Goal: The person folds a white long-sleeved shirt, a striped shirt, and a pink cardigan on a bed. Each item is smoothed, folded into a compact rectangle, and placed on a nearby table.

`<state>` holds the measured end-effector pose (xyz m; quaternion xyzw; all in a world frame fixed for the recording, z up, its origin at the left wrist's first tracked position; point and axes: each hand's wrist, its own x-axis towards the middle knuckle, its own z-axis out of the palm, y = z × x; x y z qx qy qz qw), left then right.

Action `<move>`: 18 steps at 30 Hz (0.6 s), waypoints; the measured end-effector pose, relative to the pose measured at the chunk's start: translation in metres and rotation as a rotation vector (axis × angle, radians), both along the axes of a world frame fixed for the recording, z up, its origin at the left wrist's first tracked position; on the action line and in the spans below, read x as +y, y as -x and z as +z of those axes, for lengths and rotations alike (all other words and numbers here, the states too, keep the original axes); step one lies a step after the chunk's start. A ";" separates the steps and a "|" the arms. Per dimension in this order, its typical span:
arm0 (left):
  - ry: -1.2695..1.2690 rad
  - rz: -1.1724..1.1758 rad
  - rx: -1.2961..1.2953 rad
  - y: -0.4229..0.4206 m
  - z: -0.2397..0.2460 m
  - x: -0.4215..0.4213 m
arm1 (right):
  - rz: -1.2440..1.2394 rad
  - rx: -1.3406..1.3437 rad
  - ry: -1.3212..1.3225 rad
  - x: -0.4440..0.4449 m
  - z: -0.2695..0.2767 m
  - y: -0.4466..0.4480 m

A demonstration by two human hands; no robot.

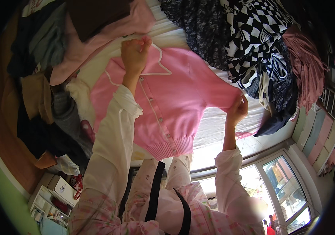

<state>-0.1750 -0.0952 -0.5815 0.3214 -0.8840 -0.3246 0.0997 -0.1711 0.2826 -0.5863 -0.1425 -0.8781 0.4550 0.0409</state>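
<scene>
A pink knit short-sleeved cardigan (173,97) with white collar trim, a row of buttons and a ribbed hem lies spread out before me, its hem toward my legs. My left hand (135,54) pinches the cardigan at the collar near the neckline. At the end of the sleeve on the right, my right hand (238,110) grips the cuff between thumb and fingers. Part of the collar is hidden behind my left hand, and my left forearm covers some of the cardigan's left side. White bedding (214,129) shows beneath.
Dark patterned fabric (199,32), black-and-white checked clothing (255,38) and a dusty-pink garment (305,67) are heaped at upper right. Folded pink cloth (139,17) and more clothes (53,111) lie left. A white organizer (63,191) stands lower left; a window (285,182) is lower right.
</scene>
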 end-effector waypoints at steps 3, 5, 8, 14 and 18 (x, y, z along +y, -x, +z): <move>-0.315 0.015 -0.008 -0.009 0.006 0.008 | -0.070 0.037 -0.271 -0.005 0.011 -0.006; -0.267 0.038 0.165 -0.016 0.009 0.005 | -0.164 0.215 -0.322 -0.023 0.023 -0.001; 0.020 0.050 0.326 -0.032 0.015 -0.015 | 0.363 0.209 -0.095 -0.083 0.043 0.010; 0.161 -0.466 -0.201 -0.040 0.011 -0.050 | 0.946 0.400 -0.139 -0.266 0.034 0.044; 0.242 -0.536 -0.270 -0.056 0.011 -0.057 | 0.987 0.319 -0.577 -0.311 0.015 0.047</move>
